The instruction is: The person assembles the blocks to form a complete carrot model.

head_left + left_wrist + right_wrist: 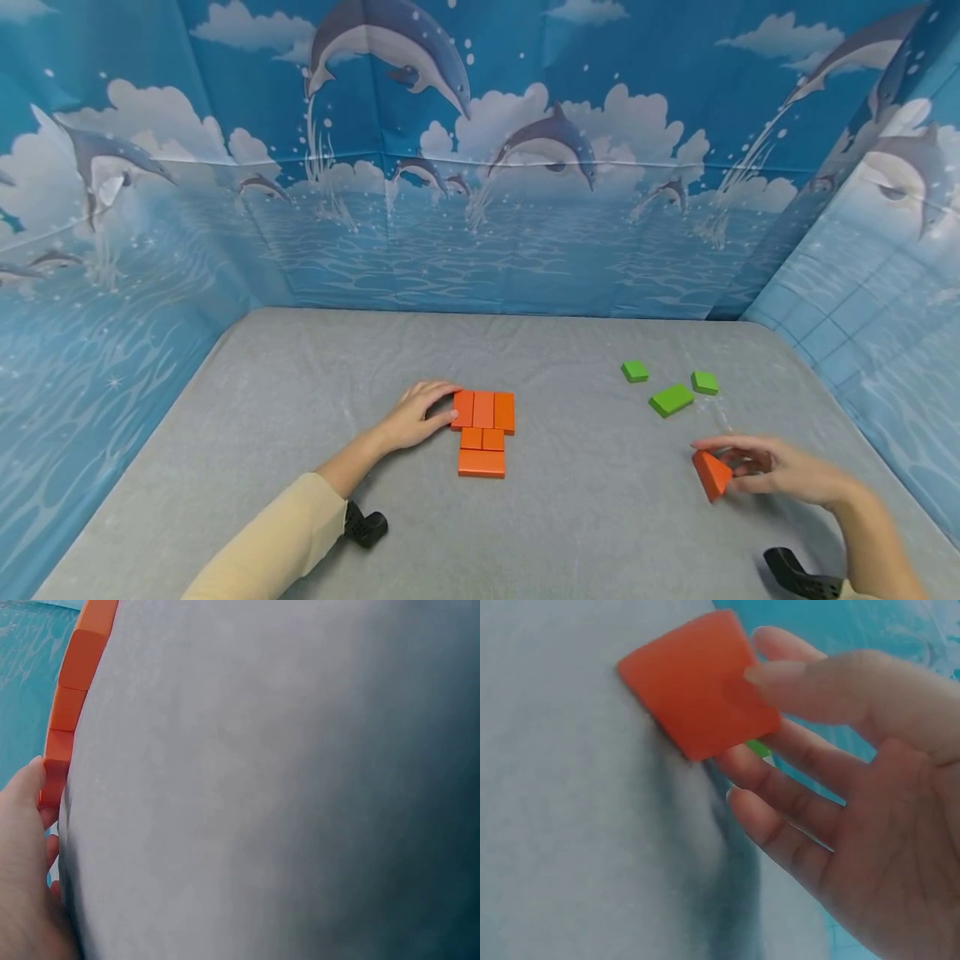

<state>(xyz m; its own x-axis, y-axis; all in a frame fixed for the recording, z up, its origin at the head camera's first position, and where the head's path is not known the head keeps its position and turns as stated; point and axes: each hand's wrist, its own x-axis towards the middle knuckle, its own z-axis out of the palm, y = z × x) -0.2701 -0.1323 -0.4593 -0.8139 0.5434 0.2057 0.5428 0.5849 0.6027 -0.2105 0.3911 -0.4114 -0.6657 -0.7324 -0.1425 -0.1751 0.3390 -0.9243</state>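
Observation:
Several orange blocks (482,462) lie side by side on the grey cloth, three upright ones across the top, two small ones below, and a wide one at the bottom. My left hand (417,417) reaches to the top left block (462,408), thumb by its left side and forefinger at its upper corner. In the left wrist view the thumb (28,780) touches the orange end. Farther right, my right hand (787,473) pinches an orange triangular block (711,477) between thumb and fingers. The right wrist view shows a broad four-sided face of this triangular block (701,690).
Three green blocks, one longer block (671,401) and two small ones (634,372) (705,382), lie beyond the right hand. A blue dolphin-print curtain (510,233) hangs behind and beside the grey table (585,517). Black wrist mounts (366,527) jut from the forearms.

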